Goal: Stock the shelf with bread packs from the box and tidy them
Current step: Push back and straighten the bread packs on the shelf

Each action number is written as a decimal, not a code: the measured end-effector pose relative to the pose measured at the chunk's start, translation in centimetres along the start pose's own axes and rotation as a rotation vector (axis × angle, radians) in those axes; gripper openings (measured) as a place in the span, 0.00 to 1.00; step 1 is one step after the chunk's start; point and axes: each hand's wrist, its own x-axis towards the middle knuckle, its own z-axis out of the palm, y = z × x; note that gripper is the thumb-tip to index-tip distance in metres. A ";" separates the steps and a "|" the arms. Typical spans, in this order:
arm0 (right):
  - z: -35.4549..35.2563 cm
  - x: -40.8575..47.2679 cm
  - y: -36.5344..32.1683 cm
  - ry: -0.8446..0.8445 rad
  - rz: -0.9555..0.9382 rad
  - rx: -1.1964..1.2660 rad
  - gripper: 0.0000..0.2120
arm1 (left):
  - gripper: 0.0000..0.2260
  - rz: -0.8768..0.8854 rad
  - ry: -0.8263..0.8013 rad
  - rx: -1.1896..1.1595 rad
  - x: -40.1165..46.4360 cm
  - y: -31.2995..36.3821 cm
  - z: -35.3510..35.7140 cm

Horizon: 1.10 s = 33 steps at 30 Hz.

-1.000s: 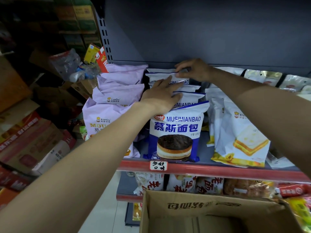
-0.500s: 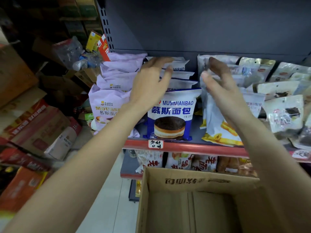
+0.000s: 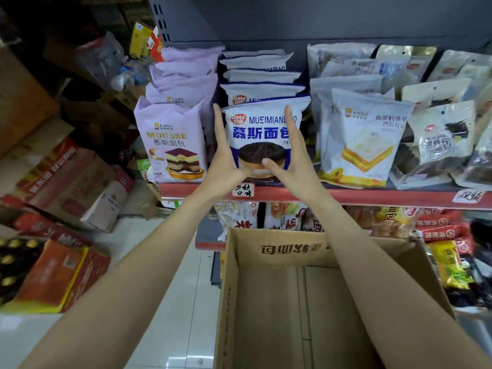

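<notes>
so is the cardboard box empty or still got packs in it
Empty as far as shown: the cardboard box shows only its bare bottom flaps; its near end is out of frame.

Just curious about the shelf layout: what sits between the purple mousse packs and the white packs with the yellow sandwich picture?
In the head view, the row of blue-and-white Musimianbao packs stands there, both hands pressed against its front pack.

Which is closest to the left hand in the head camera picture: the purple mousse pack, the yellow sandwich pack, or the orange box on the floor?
From the left hand:
1. Purple mousse pack, just left.
2. White-and-yellow sandwich pack, right, past the other hand.
3. Orange box, low on the left floor.
</notes>
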 end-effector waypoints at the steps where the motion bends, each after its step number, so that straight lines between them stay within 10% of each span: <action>1: 0.2 0.1 0.0 0.009 -0.008 -0.017 0.40 | 0.51 0.020 -0.011 0.026 0.2 -0.4 -0.2; 24: 0.5 -0.7 -1.4 -0.027 0.104 -0.008 0.44 | 0.47 0.031 0.092 0.320 -1.3 -0.9 0.4; 33: -11.3 -6.7 -3.4 -0.184 0.038 -0.282 0.19 | 0.22 -0.065 0.401 0.216 -6.9 6.5 5.6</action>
